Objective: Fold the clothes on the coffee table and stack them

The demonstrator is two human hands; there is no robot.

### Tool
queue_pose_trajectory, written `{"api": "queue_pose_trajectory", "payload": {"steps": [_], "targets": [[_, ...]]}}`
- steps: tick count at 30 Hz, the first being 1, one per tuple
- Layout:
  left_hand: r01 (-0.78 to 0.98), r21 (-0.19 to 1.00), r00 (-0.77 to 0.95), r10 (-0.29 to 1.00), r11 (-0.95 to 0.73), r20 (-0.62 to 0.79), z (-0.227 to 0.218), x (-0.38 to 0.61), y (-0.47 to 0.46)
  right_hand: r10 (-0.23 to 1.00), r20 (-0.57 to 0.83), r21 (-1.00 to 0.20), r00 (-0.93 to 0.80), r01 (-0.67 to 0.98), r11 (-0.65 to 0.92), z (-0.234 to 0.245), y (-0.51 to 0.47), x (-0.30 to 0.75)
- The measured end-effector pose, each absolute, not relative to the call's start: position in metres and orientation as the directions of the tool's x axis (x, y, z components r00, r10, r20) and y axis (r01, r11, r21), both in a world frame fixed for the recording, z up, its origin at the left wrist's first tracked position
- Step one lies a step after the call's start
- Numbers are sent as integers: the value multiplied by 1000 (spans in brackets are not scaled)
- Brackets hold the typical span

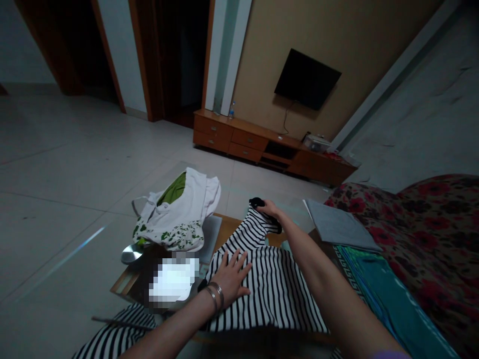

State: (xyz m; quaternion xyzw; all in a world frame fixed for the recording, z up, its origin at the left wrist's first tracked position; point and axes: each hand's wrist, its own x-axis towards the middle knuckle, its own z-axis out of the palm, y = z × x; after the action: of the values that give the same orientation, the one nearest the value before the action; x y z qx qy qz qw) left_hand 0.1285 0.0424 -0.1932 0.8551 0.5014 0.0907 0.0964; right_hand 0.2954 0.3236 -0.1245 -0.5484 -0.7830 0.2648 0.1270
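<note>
— Where to find the striped garment (262,284)?

— On the table (226,232), spread over the middle and down toward the near edge.

— Why lay the left hand (229,280) on it, fingers wide apart?

— To weigh the garment down, most likely. Grips nothing; just presses flat from above, near the middle of the table.

— And why stretch the right hand (268,208) over to the table's far side?

— Pinches the garment's black trim (256,202) there in a narrow grip; probably steadies that end against the pressing left hand. Cannot tell the thumb's exact place.

— Why leave the white garment (190,204) at the table's far left?

— Perhaps to give the striped garment room. Looks loosely heaped.

— And the round metal object (130,254)?

— Sits at the table's left edge, seemingly out of the way.

— Anything to the right of the table?

— Yes: folded grey cloth (341,225), with teal cloth (394,294) nearer, both toward the flowered sofa (436,229); possibly laid there to stay apart from the striped garment. Cannot tell on what surface.
</note>
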Motion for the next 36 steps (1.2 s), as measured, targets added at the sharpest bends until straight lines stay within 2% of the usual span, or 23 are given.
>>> {"api": "queue_pose_trajectory", "payload": {"steps": [4,9,14,19,23,27,30,33,36], "targets": [[857,268,445,895,-439,43,-187,129,44,923,-7,-564,-384,764,313,-113,323,295],[913,284,296,954,-294,34,-168,125,54,903,28,-568,-428,737,367,-91,316,294],[962,229,140,989,-148,51,-160,117,67,855,140,-595,-499,648,475,-61,289,296],[983,159,85,994,-96,72,-166,112,66,745,292,-491,-600,574,655,-31,231,314],[993,116,26,998,-33,65,-165,106,58,537,371,-336,-758,429,838,-20,162,339],[994,106,-23,997,15,72,-158,94,54,435,293,-155,-852,407,900,-44,93,364],[991,131,-38,996,26,86,-153,85,56,424,151,-109,-893,412,905,-75,49,379],[977,205,-69,994,49,89,-154,79,62,429,16,-166,-903,421,892,-96,18,389],[956,294,-50,996,26,73,-159,73,69,506,32,-308,-862,473,825,-99,3,398]]}}
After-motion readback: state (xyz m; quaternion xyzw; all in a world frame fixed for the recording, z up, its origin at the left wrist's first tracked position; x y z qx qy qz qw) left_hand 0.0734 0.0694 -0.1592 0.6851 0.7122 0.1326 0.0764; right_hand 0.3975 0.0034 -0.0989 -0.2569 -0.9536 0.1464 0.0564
